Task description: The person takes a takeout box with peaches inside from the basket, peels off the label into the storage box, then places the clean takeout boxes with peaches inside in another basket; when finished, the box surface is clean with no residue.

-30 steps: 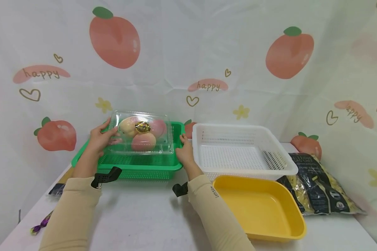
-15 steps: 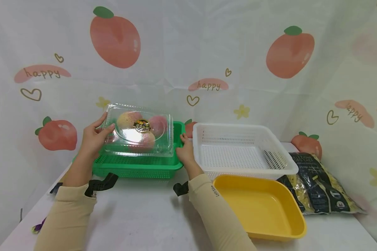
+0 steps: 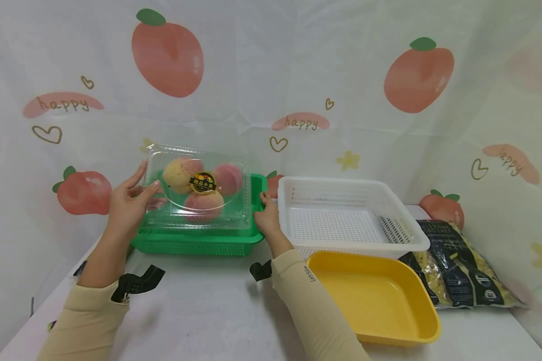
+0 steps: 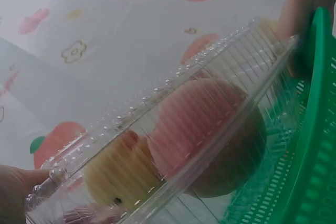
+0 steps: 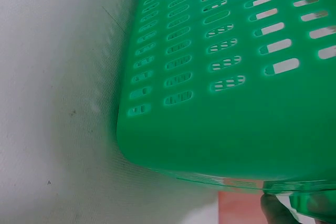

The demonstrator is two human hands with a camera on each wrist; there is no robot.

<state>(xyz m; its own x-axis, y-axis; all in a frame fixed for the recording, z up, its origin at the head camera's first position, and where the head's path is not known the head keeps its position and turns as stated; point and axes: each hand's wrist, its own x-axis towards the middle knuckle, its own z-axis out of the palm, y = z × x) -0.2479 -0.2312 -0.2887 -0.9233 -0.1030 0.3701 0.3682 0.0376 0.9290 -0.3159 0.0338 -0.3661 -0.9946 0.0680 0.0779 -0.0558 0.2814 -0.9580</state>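
A clear plastic fruit box (image 3: 232,213) with a dark label and several peaches (image 3: 203,204) inside is held tilted above the green basket (image 3: 194,246). My left hand (image 3: 130,205) grips its left end, thumb on the lid side. In the left wrist view the peaches (image 4: 194,124) show through the ribbed wall, and part of the left hand (image 4: 13,190) is at the lower left. My right hand (image 3: 267,216) holds the basket's right rim. The right wrist view shows the slotted green wall (image 5: 226,140) and a fingertip (image 5: 275,209) at its rim.
A white slotted basket (image 3: 352,246) stands right of the green one. In front of it is a yellow tub (image 3: 375,296). A dark bag of pasta (image 3: 465,271) lies at the far right. The patterned cloth (image 3: 253,75) hangs close behind the baskets.
The left hand has drawn the fruit box left, up and nearer, tilting its lid toward the head camera. The right hand has stayed on the basket rim.
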